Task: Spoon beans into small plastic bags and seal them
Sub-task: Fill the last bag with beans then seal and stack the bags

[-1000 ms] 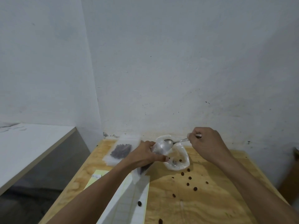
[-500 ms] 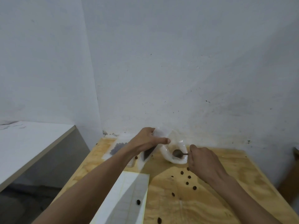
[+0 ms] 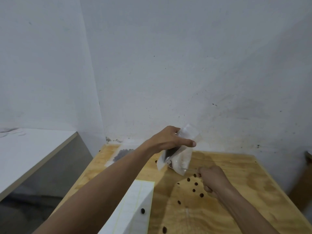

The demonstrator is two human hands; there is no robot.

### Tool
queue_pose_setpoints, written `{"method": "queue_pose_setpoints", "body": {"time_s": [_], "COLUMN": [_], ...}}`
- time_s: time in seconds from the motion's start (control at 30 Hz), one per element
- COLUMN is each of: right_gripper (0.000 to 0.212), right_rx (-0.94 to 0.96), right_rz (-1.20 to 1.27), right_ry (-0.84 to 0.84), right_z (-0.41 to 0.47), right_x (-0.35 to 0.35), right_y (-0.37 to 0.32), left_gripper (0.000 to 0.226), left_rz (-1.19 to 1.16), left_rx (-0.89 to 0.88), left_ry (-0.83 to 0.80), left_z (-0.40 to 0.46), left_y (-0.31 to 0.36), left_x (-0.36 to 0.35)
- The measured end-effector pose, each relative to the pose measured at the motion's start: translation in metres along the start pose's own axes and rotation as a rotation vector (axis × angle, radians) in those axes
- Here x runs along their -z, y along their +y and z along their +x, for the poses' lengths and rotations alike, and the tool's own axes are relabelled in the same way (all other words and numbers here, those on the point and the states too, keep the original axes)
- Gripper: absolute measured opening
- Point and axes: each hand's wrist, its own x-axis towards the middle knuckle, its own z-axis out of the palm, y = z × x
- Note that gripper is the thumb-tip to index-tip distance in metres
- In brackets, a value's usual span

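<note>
My left hand (image 3: 168,139) holds a small clear plastic bag (image 3: 186,135) up above the wooden table (image 3: 236,168). Dark beans (image 3: 170,152) show in the bag's lower part below my palm. Just behind and below it lies a crumpled white bag (image 3: 183,163) on the table. My right hand (image 3: 213,180) is curled low on the table beside that white bag. It grips a spoon (image 3: 192,170) of which only a blurred bit of handle shows; the bowl is hidden. Several loose beans (image 3: 195,184) lie scattered by my right hand.
A white lined sheet (image 3: 133,210) with one bean on it covers the table's near left. Flat clear bags with beans (image 3: 122,154) lie at the back left corner. A white shelf (image 3: 25,149) stands left of the table. The wall is close behind.
My left hand lifted the small bag higher and to the right. My right hand dropped with the spoon from above the white bag to the table beside it.
</note>
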Motion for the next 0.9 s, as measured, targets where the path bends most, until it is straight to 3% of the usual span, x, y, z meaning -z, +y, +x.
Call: {"method": "queue_pose_setpoints", "body": {"time_s": [0.1,0.2,0.33,0.5,0.63,0.83,0.9], "right_gripper": [0.017,0.015,0.029,0.042,0.04,0.033,0.027], "right_rx": [0.065,0.103,0.149,0.247,0.274,0.255,0.22], "right_rz": [-0.006,-0.029,-0.099,-0.282,-0.359,-0.27,-0.192], "right_ry": [0.031,0.041,0.055,0.1,0.12,0.064,0.028], "right_z": [0.0,-0.002,-0.002,-0.004,-0.003,-0.007,-0.008], "right_x": [0.0,-0.002,-0.006,-0.022,-0.033,-0.03,-0.028], "right_y": [0.001,-0.001,-0.006,-0.01,-0.012,-0.007,-0.007], "left_gripper": [0.054,0.03,0.053,0.054,0.042,0.053,0.067], "left_rz": [0.033,0.054,0.051,0.018,-0.004,-0.036,-0.083], "left_rx": [0.034,0.024,-0.008,0.02,0.127,0.226,0.227], "left_ry": [0.008,0.004,-0.013,-0.018,0.018,0.099,0.096], "left_z": [-0.009,-0.016,-0.029,-0.03,-0.018,-0.013,-0.017], "left_y": [-0.002,-0.01,-0.025,-0.041,-0.044,-0.054,-0.06], "left_x": [0.01,0.016,0.006,-0.02,-0.028,-0.025,-0.018]}}
